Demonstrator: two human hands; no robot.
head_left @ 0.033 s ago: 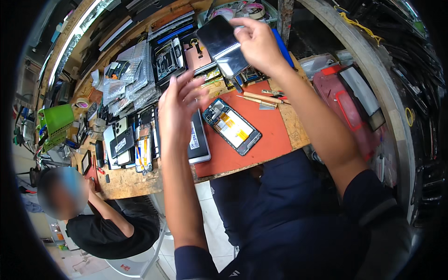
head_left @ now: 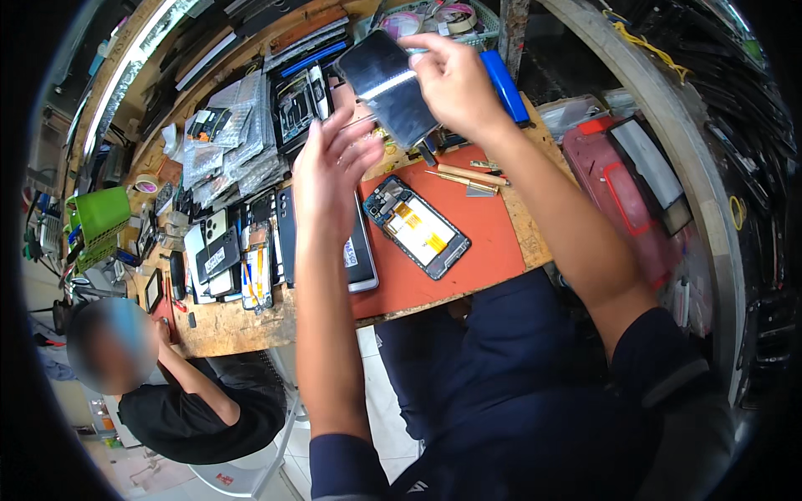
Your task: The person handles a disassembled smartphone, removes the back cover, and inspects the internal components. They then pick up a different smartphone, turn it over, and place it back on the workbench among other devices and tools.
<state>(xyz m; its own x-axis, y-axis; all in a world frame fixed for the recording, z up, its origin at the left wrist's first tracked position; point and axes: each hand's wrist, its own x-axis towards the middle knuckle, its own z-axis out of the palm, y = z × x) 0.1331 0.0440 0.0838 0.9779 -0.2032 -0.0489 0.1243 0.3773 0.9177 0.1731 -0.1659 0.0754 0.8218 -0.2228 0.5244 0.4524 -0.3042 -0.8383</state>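
Note:
My right hand (head_left: 457, 93) is closed on the edge of a dark, glossy phone-sized panel (head_left: 386, 90), held up over the back of the bench. A bright streak of light reflects across its face. Close to the panel's lower left, my left hand (head_left: 327, 171) has its fingers spread and slightly blurred, with nothing in them. Below both hands, an opened phone (head_left: 418, 227) lies on the orange mat (head_left: 491, 238), its white battery and yellow flex cables exposed. A dark phone-like slab (head_left: 361, 260) is partly hidden behind my left wrist.
Slim tools with wooden handles (head_left: 469, 175) lie right of the opened phone. Bubble-wrapped parts (head_left: 234, 138) and several phones (head_left: 219, 255) crowd the left. A blue box (head_left: 504, 88) stands behind my right hand. Another person (head_left: 196, 409) sits at the lower left.
My right hand and the panel have shifted slightly left, and the panel's glare has changed shape. My left hand has moved a little up and right, nearer the panel.

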